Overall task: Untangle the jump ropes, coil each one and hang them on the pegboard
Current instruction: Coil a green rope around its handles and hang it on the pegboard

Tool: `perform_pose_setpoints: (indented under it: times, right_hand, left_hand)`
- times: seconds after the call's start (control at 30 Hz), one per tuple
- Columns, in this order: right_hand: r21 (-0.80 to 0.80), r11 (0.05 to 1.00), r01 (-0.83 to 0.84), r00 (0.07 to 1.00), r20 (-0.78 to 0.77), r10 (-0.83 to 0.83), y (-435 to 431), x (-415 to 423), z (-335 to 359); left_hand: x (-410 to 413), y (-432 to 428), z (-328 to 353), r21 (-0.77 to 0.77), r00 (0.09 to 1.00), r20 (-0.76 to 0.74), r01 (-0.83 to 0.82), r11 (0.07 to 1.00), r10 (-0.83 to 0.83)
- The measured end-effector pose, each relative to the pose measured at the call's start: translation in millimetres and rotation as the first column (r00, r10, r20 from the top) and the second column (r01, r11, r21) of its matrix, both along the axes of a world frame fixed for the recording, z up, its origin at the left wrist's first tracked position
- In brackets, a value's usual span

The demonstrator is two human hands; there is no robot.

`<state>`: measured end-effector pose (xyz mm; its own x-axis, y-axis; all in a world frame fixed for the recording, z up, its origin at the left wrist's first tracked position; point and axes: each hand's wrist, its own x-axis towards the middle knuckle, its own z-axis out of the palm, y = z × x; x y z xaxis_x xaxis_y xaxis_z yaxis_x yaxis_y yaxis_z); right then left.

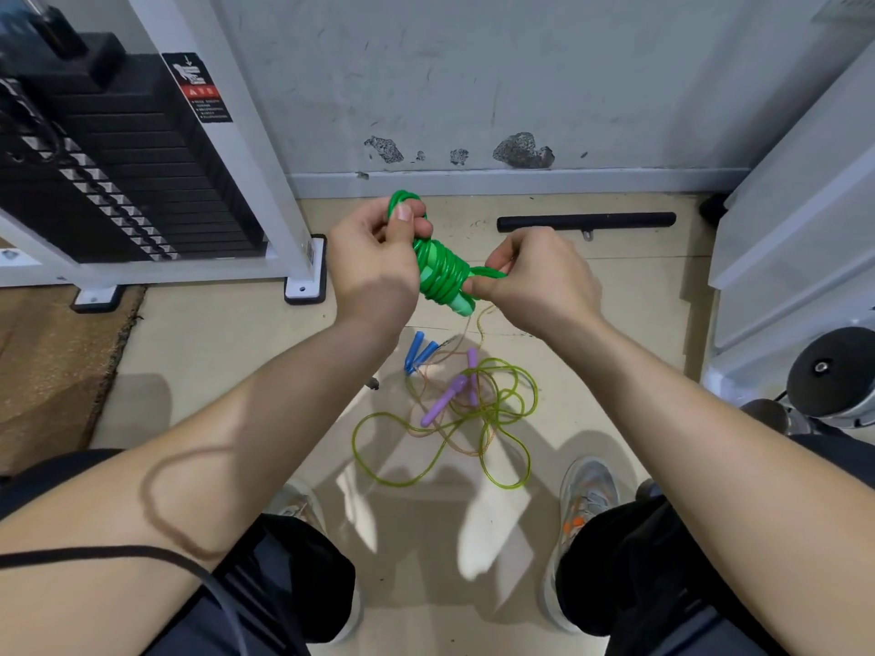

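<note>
Head view: a black warning sticker [199, 87] on a white steel upright [227, 134] shows a white hand pictogram above a red band. Its lines of white print are too small to read. Behind the upright sits a black weight stack [118, 172].

Both hands hold a green plastic jump rope [442, 272] above the floor, its cord wound in tight turns round its pale green handles. The left hand [374, 258] grips the bundle's upper loops, thumb pressed over them and fingers curled behind. The right hand [535, 281] pinches a green loop sticking out at the bundle's right side.

Below, on the beige floor [213, 352], a yellow-green translucent cord [511, 447] and a pale orange cord [487, 437] lie tangled together with two blue handles [419, 351] and two purple handles [442, 402]. The tangle lies between the grey shoes [587, 494] and the grey wall [473, 87].

A black foam-covered bar [586, 222] lies along the wall's foot. Open floor runs between the upright's base and a white machine housing [795, 229] at right. A brown mat [52, 366] with a ragged edge borders the floor at left.
</note>
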<state>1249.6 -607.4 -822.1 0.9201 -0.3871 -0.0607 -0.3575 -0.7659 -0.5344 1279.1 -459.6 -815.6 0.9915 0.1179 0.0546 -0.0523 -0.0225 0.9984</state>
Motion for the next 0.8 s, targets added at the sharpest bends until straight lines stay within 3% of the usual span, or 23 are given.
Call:
perform_pose_setpoints:
  times: [0.1, 0.3, 0.5, 0.8]
  right_hand:
    - [0.050, 0.998, 0.047, 0.999, 0.026, -0.048, 5.6, 0.9, -4.4]
    - [0.438, 0.897, 0.058, 0.946, 0.264, -0.190, 42.1, -8.8, -17.7]
    - [0.410, 0.906, -0.108, 0.889, 0.448, -0.097, 63.1, -18.9, -21.3]
    - [0.439, 0.883, -0.169, 0.895, 0.444, -0.049, 58.2, -18.6, -18.0]
  left_hand:
    - [-1.8, -3.9, -0.9, -0.056, 0.997, -0.018, -0.072, 0.996, 0.071]
    - [2.2, -12.3, 0.9, -0.205, 0.960, -0.241, -0.193, 0.960, 0.142]
    - [20.0, 5.9, 14.8, -0.403, 0.898, -0.429, -0.284, 0.870, 0.094]
    - [32.3, 23.0, 26.4, -0.503, 0.872, -0.489, -0.305, 0.809, 0.025]
